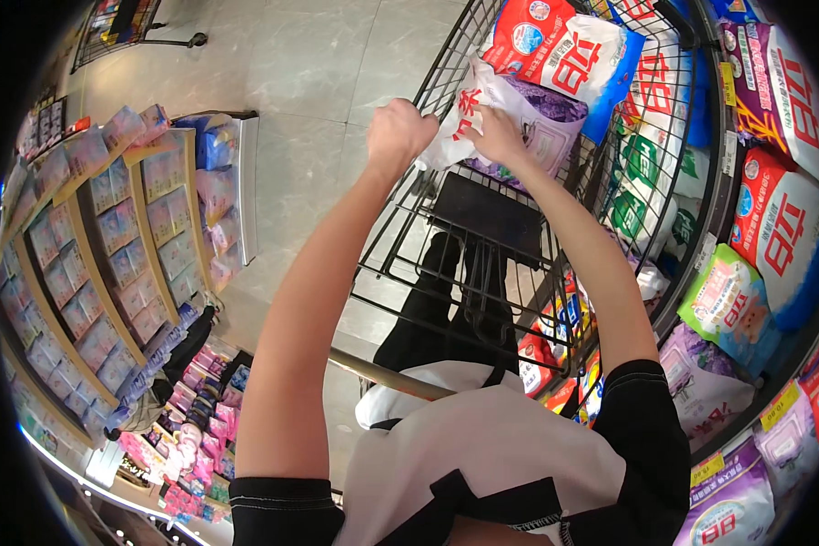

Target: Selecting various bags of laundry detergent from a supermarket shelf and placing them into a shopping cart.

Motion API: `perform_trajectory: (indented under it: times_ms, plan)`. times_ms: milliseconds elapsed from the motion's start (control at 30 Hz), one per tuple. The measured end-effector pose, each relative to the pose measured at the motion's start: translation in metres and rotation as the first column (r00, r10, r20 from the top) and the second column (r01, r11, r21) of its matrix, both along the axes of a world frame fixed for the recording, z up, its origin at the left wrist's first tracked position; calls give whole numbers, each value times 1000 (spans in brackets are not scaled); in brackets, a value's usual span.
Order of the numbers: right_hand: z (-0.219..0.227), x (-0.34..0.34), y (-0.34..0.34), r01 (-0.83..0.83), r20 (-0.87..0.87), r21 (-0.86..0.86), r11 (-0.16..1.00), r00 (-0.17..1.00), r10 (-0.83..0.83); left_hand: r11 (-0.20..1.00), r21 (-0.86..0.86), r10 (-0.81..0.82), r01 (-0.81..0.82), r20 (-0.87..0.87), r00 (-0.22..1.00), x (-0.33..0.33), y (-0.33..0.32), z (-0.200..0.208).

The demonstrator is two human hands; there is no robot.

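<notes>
A white-and-purple laundry detergent bag [541,123] lies in the far part of a black wire shopping cart [446,68], its pale end crumpled toward the cart's left rim. My left hand [399,135] is closed in a fist at that left end, gripping the bag's edge. Over the crumpled white part, my right hand [499,136] has its fingers curled into the plastic. Just beyond the purple bag, and partly against it, rests a red, white and blue detergent bag [564,50].
Shelves on the right hold several detergent bags, among them a purple one [778,91] and a green one [723,296]. A tiered rack [123,264] of small packages stands left across the tiled floor [309,109]. The cart's handle [387,375] crosses near my waist.
</notes>
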State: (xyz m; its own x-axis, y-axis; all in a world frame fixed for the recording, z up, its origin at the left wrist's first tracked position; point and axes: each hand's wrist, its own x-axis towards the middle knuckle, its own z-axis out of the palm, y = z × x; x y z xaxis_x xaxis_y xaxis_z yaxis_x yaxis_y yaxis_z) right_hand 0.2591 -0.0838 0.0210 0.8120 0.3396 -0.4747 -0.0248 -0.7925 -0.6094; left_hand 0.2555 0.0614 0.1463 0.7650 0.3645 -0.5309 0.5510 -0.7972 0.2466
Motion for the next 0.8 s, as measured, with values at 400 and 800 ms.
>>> perform_trajectory:
  times_ms: [400,800]
  plan:
    - [-109,-26,-135,808,-3,-33,588,588,-809,999,-9,35,-35,34,999,3,-2,0]
    - [-135,-28,-143,936,-586,229,269,353,-729,999,34,33,-33,-2,999,1,-2,-1]
